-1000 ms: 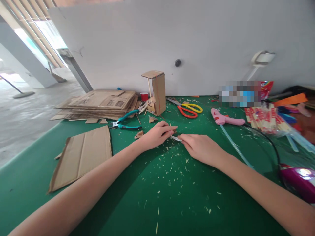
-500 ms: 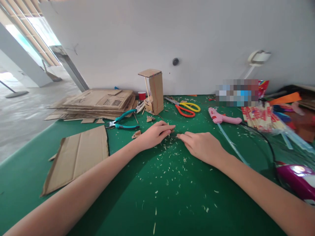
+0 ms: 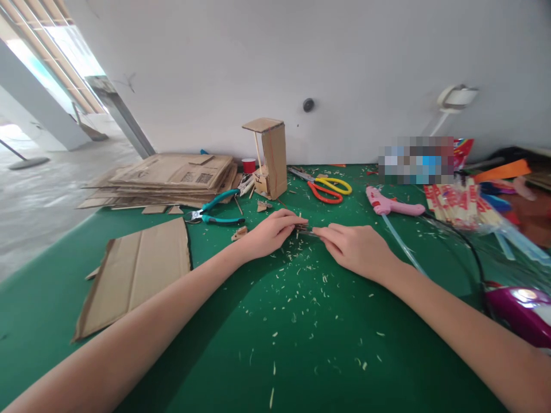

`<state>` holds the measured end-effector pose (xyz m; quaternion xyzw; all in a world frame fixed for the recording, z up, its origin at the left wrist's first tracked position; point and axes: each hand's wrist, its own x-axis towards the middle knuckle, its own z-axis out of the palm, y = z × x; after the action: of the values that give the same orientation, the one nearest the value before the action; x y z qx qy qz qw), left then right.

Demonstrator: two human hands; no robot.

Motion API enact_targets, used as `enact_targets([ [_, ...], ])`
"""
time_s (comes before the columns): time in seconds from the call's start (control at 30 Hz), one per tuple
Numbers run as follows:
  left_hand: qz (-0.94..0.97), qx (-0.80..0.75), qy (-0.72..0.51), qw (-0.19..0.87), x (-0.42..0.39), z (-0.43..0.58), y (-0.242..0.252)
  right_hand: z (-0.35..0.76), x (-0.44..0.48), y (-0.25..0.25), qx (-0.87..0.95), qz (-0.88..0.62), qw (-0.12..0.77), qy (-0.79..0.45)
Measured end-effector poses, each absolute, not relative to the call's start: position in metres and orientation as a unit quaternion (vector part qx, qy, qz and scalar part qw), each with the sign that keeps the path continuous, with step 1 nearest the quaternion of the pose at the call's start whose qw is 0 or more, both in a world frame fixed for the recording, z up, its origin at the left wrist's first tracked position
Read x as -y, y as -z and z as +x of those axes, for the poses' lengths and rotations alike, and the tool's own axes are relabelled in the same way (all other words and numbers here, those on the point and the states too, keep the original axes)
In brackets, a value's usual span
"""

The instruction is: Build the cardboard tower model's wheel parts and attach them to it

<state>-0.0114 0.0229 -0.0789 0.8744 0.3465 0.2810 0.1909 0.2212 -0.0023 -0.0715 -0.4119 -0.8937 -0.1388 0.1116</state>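
Note:
My left hand [image 3: 272, 234] is closed and presses a small brown piece with a thin pale stick [image 3: 300, 218] against the tabletop, mostly covered by the fingers. In a pinch, my right hand [image 3: 355, 248] holds a thin grey blade-like tool [image 3: 308, 232], whose tip reaches that piece. Pale wood shavings [image 3: 297, 269] lie scattered under and in front of both hands. Just behind my left hand is a torn cardboard scrap [image 3: 263, 206], and another brown scrap [image 3: 239, 233] lies by the left wrist.
Around the green table [image 3: 241, 355] are teal-handled pliers [image 3: 215, 212], scissors [image 3: 329, 189], a cardboard model [image 3: 274, 160], a cardboard stack [image 3: 172, 178], a flat cardboard sheet [image 3: 138, 269], a pink glue gun [image 3: 394, 205] with a black cord, and a purple device [image 3: 516, 310].
My right hand has shifted slightly up, and more of the grey tool shows against the piece in my left hand. My left hand stays nearly in place.

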Motion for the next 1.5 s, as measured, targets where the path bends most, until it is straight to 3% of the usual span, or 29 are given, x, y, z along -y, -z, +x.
enact_targets([
  [0.27, 0.872, -0.343, -0.288, 0.199, -0.023, -0.012, 0.079, 0.214, 0.004, 0.072, 0.887, -0.420, 0.089, 0.168],
  [0.47, 0.870, -0.348, -0.289, 0.194, -0.023, -0.013, 0.080, 0.216, 0.002, 0.073, 0.909, -0.390, 0.103, 0.107],
  [0.7, 0.874, -0.347, -0.284, 0.188, -0.023, -0.012, 0.081, 0.210, 0.007, 0.070, 0.891, -0.404, 0.074, 0.196],
  [1.1, 0.876, -0.353, -0.275, 0.181, -0.023, -0.010, 0.080, 0.205, 0.013, 0.067, 0.884, -0.410, 0.038, 0.222],
  [1.5, 0.878, -0.357, -0.266, 0.175, -0.020, -0.011, 0.078, 0.206, 0.013, 0.067, 0.893, -0.437, 0.073, 0.081],
])
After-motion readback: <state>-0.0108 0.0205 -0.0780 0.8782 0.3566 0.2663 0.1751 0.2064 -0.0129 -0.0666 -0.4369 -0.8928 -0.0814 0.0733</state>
